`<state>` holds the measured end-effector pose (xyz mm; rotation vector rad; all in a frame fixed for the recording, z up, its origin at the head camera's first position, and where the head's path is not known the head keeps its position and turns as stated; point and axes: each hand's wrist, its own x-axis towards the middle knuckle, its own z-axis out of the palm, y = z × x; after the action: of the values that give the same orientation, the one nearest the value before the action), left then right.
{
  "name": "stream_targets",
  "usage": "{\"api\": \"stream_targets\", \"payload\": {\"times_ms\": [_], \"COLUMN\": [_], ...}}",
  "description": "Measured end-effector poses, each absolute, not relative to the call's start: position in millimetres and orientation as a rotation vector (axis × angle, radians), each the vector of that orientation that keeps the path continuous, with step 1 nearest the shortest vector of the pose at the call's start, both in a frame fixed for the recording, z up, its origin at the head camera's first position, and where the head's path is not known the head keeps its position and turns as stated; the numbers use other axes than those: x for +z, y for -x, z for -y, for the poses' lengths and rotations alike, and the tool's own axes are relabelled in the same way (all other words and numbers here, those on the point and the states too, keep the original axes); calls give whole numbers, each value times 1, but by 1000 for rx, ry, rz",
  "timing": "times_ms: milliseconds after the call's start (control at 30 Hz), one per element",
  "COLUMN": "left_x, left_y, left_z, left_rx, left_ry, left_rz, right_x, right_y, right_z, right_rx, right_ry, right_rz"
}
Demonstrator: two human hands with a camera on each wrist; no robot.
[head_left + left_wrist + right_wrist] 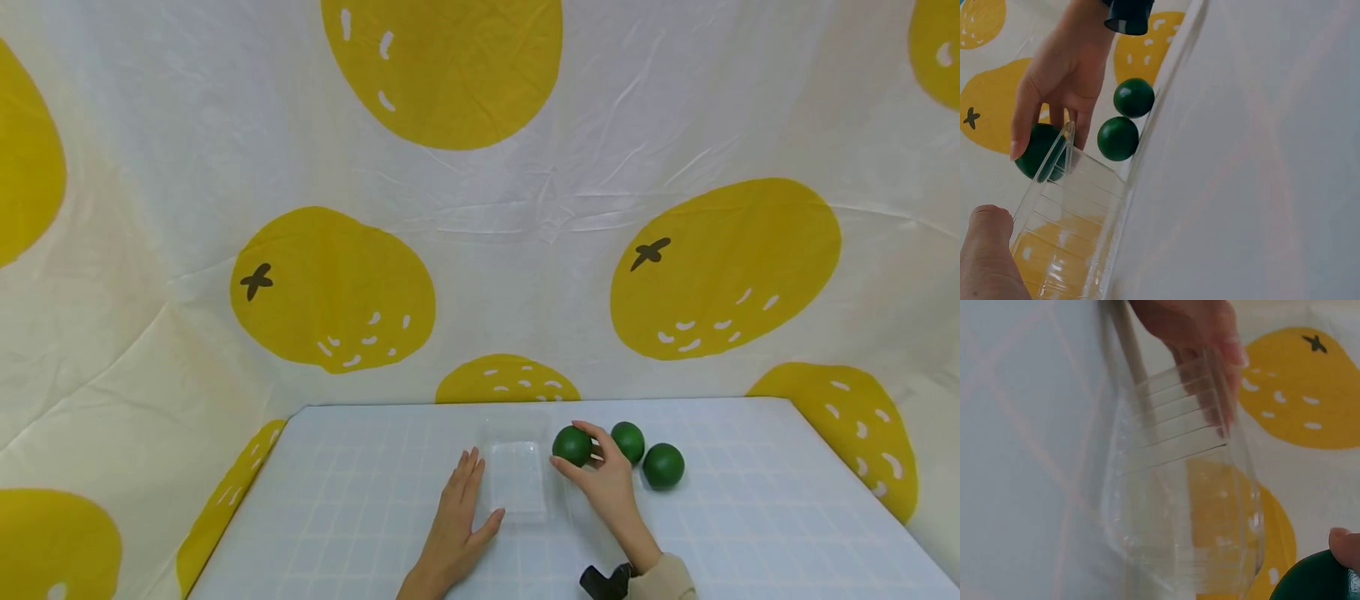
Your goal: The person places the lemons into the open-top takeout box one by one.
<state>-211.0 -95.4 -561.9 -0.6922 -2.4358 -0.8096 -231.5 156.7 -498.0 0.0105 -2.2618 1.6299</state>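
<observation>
My right hand (609, 479) grips a dark green ball (572, 446) between thumb and fingers, close beside the right wall of a clear plastic container (517, 479). In the left wrist view that ball overlaps the container's far end. My left hand (459, 521) lies along the container's left side with its fingers straight and thumb spread toward the near corner. Two more green balls, one farther back (627, 442) and one nearer (663, 466), sit on the table just right of my right hand. The right wrist view shows the container with nothing in it.
A white table (345, 500) with a pale checked cover lies under everything. Behind it hangs a white cloth (517, 292) printed with large yellow fruit. A black strapped device (606, 582) sits at my right wrist, by a beige sleeve (663, 579).
</observation>
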Motion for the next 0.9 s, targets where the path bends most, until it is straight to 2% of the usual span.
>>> {"api": "stream_targets", "payload": {"times_ms": [433,667,900], "left_x": [-560,-560,-560], "left_y": [210,210,209], "left_z": [95,95,95], "left_rx": [-811,-791,-808], "left_ry": [674,704,725], "left_rz": [2471,2442,2408], "right_x": [-461,-464,-469], "right_y": [263,284,288], "right_z": [-107,-88,-73], "right_rx": [1585,1570,1579], "right_ry": [-88,-89,-38], "right_rz": [2466,2625,2711]}}
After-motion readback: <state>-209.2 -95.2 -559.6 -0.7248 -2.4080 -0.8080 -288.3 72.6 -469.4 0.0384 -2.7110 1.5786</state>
